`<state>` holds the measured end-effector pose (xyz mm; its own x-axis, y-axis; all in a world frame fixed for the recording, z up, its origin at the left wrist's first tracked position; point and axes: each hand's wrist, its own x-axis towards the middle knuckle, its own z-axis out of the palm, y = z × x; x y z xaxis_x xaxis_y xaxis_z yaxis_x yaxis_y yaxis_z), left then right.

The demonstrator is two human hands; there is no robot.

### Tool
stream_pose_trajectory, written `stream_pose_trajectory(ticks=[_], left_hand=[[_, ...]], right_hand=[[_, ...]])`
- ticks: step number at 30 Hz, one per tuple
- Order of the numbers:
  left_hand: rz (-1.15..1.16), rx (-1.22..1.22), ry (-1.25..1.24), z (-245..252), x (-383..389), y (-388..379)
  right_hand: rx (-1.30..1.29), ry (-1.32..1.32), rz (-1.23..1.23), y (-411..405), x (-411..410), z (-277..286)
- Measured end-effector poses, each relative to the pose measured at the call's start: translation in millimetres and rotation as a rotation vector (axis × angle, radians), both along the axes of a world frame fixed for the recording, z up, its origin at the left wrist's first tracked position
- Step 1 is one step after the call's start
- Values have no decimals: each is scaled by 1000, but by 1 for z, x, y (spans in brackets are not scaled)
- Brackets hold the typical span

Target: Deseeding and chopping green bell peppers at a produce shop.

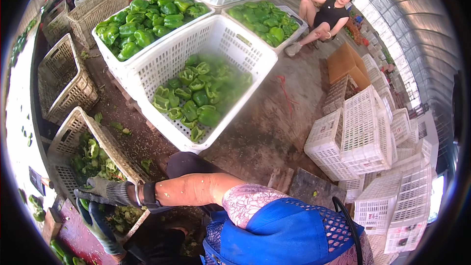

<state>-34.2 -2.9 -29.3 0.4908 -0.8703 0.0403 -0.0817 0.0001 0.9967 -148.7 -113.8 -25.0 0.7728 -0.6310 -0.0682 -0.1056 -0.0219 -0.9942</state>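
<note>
My right hand (106, 191) wears a grey knit work glove and reaches over a dirty white plastic crate (110, 147). Just below it is my left hand (96, 224), also gloved, with its fingers against a green bell pepper (84, 204). Only a sliver of that pepper shows between the two gloves. Whether my right hand grips anything is hidden. Pepper scraps and cores (92, 154) lie inside the crate under my hands. A reddish board (75, 224) lies beside my left hand, with whole green peppers (60, 250) near its lower edge.
A large white crate (169, 132) holds cut green pepper halves (198, 95). Behind it stand two crates full of peppers (147, 22) (265, 18). Dirty crates (66, 81) line the left; stacked white crates (364, 132) stand right. A person (327, 14) sits low at the back.
</note>
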Motion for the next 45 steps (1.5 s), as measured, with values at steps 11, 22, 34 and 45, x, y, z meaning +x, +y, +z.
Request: stream_pose_trajectory(ticks=[11, 22, 34, 45], left_hand=[[170, -147, 400, -32, 12, 8], [-121, -104, -495, -41, 15, 5], [576, -495, 281, -43, 62, 14], [288, -923, 895, 46, 40, 38]], right_hand=[[-255, -9, -137, 1, 2, 12], [-822, 64, 87, -4, -9, 10], [136, 75, 25, -17, -16, 28], [155, 93, 95, -3, 66, -14]])
